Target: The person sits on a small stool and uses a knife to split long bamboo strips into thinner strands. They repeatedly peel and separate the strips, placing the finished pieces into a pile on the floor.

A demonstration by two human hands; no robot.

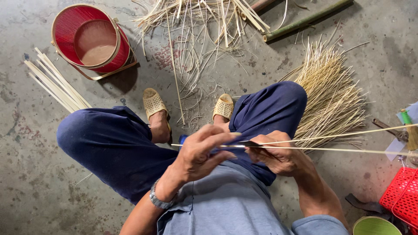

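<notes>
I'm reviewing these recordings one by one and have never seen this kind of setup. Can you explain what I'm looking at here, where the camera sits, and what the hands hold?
There is no machine here: a person sits above a concrete floor, and the single camera is worn on their head, looking down past their knees and sandals. The left hand pinches a thin bamboo strip that runs off to the right. The right hand grips what looks like a dark blade set against that strip, which seems to fork into two thinner strands beyond it. On the floor lie a fan-shaped bundle of fine splints, a loose tangle of shavings, some flat slats, a green bamboo pole and a red round container. A red mesh basket sits at the right edge.
</notes>
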